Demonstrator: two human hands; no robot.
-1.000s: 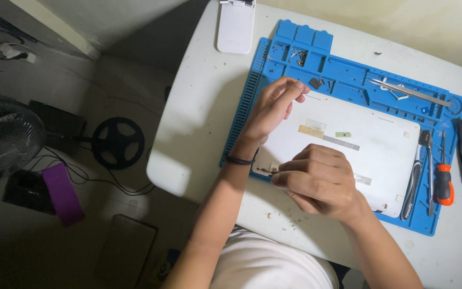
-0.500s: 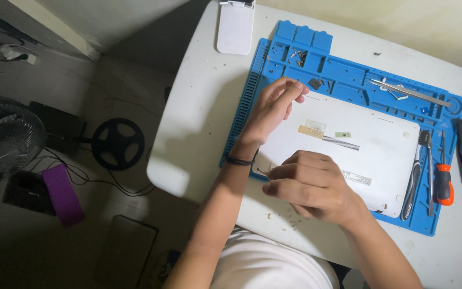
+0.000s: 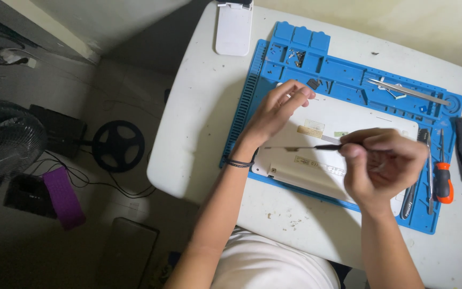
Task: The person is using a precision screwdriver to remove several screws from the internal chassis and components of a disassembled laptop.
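Head view: right hand [image 3: 383, 163] fingers pinching thin black screwdriver [image 3: 303, 147]; left hand [image 3: 276, 109] fingers loose on smooth white casing [image 3: 343, 115].

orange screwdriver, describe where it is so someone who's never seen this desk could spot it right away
Start at the blue work mat on the white table and go to its right edge, past the white device lying on the mat. There, beside the right hand, a few slim tools lie side by side. The screwdriver is the only one with a bright orange handle; its neighbours are grey or dark metal.
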